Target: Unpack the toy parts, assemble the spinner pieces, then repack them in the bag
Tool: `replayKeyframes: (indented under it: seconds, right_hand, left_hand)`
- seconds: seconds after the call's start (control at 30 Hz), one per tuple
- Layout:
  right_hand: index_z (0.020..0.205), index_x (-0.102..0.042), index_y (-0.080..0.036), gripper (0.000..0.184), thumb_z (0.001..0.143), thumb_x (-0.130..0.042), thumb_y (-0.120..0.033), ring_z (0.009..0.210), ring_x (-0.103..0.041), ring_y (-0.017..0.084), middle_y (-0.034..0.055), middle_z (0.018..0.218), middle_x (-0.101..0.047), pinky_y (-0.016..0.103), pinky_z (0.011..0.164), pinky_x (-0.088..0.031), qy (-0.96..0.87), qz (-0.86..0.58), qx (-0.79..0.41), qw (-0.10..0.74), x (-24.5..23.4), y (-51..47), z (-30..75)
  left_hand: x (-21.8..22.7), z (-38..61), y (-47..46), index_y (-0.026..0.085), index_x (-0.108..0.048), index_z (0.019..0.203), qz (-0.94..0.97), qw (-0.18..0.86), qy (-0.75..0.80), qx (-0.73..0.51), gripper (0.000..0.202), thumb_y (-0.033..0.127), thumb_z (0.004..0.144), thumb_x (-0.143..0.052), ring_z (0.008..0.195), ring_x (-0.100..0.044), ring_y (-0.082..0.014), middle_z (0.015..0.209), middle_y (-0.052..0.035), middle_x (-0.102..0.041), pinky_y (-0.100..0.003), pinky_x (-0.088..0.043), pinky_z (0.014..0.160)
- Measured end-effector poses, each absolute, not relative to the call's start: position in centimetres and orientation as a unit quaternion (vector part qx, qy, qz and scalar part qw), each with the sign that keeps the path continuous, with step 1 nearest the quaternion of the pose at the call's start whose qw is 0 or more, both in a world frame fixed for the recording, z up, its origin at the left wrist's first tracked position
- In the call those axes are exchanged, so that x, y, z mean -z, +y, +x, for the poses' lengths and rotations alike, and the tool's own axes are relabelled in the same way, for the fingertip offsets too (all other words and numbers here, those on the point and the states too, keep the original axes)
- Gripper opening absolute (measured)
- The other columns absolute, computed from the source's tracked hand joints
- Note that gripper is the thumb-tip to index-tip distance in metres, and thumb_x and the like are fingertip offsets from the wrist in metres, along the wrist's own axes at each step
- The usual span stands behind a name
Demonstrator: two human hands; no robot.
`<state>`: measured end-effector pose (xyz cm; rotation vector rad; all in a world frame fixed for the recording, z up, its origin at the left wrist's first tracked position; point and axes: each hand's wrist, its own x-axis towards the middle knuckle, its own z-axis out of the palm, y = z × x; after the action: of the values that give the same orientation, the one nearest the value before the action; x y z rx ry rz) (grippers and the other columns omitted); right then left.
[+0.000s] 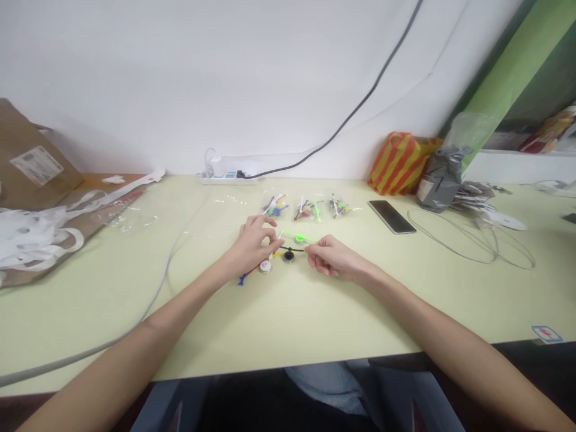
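Note:
My right hand (pixel 330 257) is closed in a pinch on one end of a thin black strip (pixel 296 249). A black round piece (pixel 288 257) with a shiny base sits at the strip's middle. On the other side, my left hand (pixel 258 240) arches over the strip's left end, thumb and forefinger apart; whether the thumb touches it I cannot tell. Beyond the strip lies a bright green round piece (pixel 299 239) with a green strip. Near my left fingers are a white round piece (pixel 265 266) and a red stick with a blue forked end (pixel 242 279).
Several clear bags of small coloured plastic parts (pixel 308 209) lie behind my hands. A phone (pixel 392 216) and thin cable (pixel 450 243) are to the right, before a striped bag (pixel 393 163). A power strip (pixel 229 178) is by the wall; a grey cable (pixel 153 300) crosses the left side.

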<state>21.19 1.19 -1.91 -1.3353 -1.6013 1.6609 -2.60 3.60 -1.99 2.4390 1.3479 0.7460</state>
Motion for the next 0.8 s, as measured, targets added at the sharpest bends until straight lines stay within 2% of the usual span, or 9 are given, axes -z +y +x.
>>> replayKeyframes:
  seconds: [0.17,0.43,0.8]
  right_hand:
    - [0.055,-0.058,-0.015,0.037,0.089,-0.055,-0.028,0.028,-0.035,0.005,-0.0013,0.037,-0.049,0.016,0.029,-0.02,-0.595,-0.491,-0.598,0.216,2.1,1.3,21.1]
    - [0.056,-0.057,-0.015,0.037,0.09,-0.054,-0.028,0.028,-0.038,0.006,-0.0026,0.037,-0.049,0.015,0.029,-0.024,-0.622,-0.491,-0.583,0.179,1.5,1.1,21.1]
    - [0.054,-0.057,-0.014,0.036,0.088,-0.046,-0.015,0.032,-0.044,0.007,-0.0002,0.041,-0.054,0.017,0.034,-0.033,-0.686,-0.494,-0.518,0.133,0.8,1.1,21.2]
  left_hand:
    - [2.9,-2.8,4.0,0.019,-0.057,0.066,0.85,0.119,0.457,-0.234,0.036,0.043,0.092,-0.059,0.135,-0.035,-0.0329,0.13,-0.008,-0.055,-0.055,-0.03,0.109]
    - [2.5,-2.8,3.8,0.019,-0.057,0.069,0.863,0.099,0.456,-0.196,0.036,0.043,0.095,-0.052,0.144,-0.025,-0.0322,0.14,-0.006,-0.051,-0.056,-0.028,0.113]
    - [1.1,-1.9,3.1,0.018,-0.062,0.067,0.883,0.025,0.442,-0.157,0.031,0.035,0.093,-0.059,0.15,-0.018,-0.0348,0.15,-0.0062,-0.044,-0.06,-0.024,0.117]
